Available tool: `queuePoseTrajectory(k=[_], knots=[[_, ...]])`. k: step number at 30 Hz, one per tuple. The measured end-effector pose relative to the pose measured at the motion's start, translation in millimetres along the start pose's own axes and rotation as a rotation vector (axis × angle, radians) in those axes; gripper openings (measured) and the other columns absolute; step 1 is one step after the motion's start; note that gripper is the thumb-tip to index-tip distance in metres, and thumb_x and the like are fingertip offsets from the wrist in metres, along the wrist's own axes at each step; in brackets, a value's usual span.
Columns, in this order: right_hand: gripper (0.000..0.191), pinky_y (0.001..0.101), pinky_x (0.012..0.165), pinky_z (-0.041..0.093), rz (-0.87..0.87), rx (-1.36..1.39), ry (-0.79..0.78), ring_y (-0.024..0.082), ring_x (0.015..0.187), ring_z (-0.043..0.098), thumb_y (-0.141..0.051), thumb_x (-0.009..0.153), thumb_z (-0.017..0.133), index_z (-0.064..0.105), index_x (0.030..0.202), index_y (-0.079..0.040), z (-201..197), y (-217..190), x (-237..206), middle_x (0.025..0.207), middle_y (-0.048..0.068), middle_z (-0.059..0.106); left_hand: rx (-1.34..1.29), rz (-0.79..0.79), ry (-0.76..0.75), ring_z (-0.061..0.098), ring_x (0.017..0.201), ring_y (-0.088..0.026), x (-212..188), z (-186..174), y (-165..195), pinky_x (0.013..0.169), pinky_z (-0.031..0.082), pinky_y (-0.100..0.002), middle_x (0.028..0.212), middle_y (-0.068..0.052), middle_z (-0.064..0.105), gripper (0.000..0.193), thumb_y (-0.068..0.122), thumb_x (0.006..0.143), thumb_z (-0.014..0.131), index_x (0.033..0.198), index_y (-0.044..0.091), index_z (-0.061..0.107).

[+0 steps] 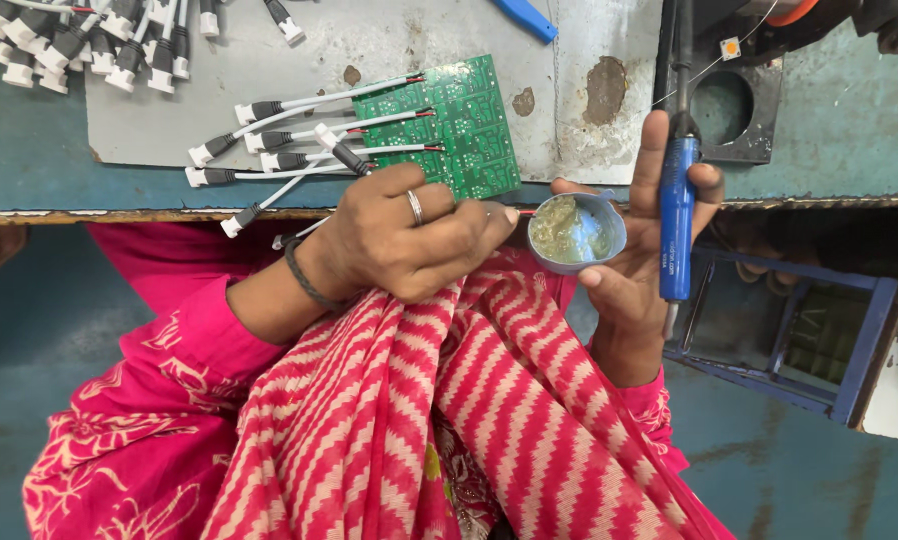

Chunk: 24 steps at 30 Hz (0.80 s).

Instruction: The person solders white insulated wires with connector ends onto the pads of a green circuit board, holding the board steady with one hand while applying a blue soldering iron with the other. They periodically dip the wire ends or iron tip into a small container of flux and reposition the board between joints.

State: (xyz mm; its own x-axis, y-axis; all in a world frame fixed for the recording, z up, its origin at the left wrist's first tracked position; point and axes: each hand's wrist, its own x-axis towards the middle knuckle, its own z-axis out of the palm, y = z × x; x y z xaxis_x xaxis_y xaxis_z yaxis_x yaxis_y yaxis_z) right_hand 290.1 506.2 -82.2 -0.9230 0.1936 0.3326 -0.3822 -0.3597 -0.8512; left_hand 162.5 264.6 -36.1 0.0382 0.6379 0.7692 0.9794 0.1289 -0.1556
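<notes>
The left hand (409,240) pinches a thin, floppy wire (525,212) near its tip; the right hand (639,240) cradles a light paste cup (574,232) and grips a soldering iron (677,215).

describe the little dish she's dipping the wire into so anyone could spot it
Start at the green circuit board on the grey sheet, then drop below the bench edge, to its right. There the right hand cups a small round blue dish beside a blue soldering iron. It alone holds yellowish paste.

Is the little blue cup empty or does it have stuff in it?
Not empty: the little blue cup holds yellowish paste covering its inside.
</notes>
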Motion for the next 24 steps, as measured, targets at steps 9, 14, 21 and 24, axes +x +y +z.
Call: queuePoseTrajectory(k=[9,14,21,24], knots=[[0.097,0.0526,0.12,0.051,0.016,0.071,0.041,0.025,0.156,0.031,-0.005,0.082,0.089,0.026,0.154,-0.024,-1.7,-0.1,3.7,0.175,0.018,0.016,0.004,0.021,0.032,0.055,0.076,-0.007,-0.5,1.4,0.2,0.064,0.04,-0.026,0.097,0.005,0.059,0.02,0.003,0.091,0.082,0.11,0.009,0.079],[0.096,0.0532,0.123,0.051,0.003,0.071,0.055,0.025,0.158,0.027,-0.005,0.083,0.089,0.026,0.154,-0.024,-0.1,-0.3,8.4,0.174,0.018,0.018,0.029,0.012,0.034,0.052,0.073,-0.006,-1.0,1.6,0.5,0.061,0.038,-0.025,0.095,0.006,0.059,0.017,0.006,0.094,0.085,0.11,0.009,0.08],[0.098,0.0518,0.12,0.05,-0.031,-0.03,0.093,0.024,0.158,0.028,-0.003,0.081,0.089,0.025,0.153,-0.023,-2.1,-1.7,8.3,0.173,0.018,0.018,-0.016,-0.053,-0.002,0.055,0.073,-0.009,-6.7,-1.3,0.6,0.062,0.042,-0.026,0.096,0.003,0.063,0.024,0.009,0.091,0.08,0.115,0.007,0.079],[0.096,0.0486,0.122,0.049,-0.071,-0.089,0.053,0.022,0.155,0.035,0.001,0.086,0.088,0.025,0.153,-0.025,-4.2,1.4,10.5,0.173,0.013,0.019,-0.068,-0.14,-0.027,0.059,0.077,-0.012,-8.1,-1.0,0.9,0.065,0.047,-0.029,0.098,0.0,0.064,0.026,0.009,0.092,0.076,0.118,0.006,0.077]])
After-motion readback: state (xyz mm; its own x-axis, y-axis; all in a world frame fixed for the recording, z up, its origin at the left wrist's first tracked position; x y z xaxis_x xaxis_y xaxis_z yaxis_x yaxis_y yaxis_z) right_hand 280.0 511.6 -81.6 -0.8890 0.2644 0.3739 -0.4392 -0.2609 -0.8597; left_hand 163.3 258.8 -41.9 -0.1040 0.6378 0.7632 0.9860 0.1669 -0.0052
